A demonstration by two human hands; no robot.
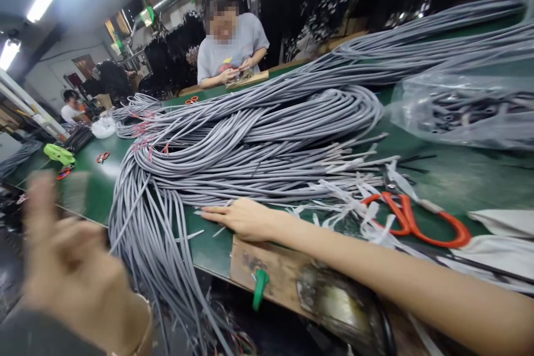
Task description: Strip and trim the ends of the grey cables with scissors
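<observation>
My left hand [70, 267] is raised at the lower left, in front of the bench edge and smeared by motion. One finger points up and the others look bent; whether anything is between them cannot be made out. Across the bench reaches my right arm, and my right hand [246, 218] lies low on the green top with its fingers stretched out to the left. Its fingertips are beside the near edge of a large bundle of grey cables [233, 144], close to small pale scraps. Part of the bundle hangs over the front edge.
Orange-handled scissors [406, 217] lie among white strips at right, near a plastic bag of dark parts [467, 105]. A wooden board with a green lever [261, 286] sits under my right forearm. A co-worker [231, 39] sits across the bench; another person is far left.
</observation>
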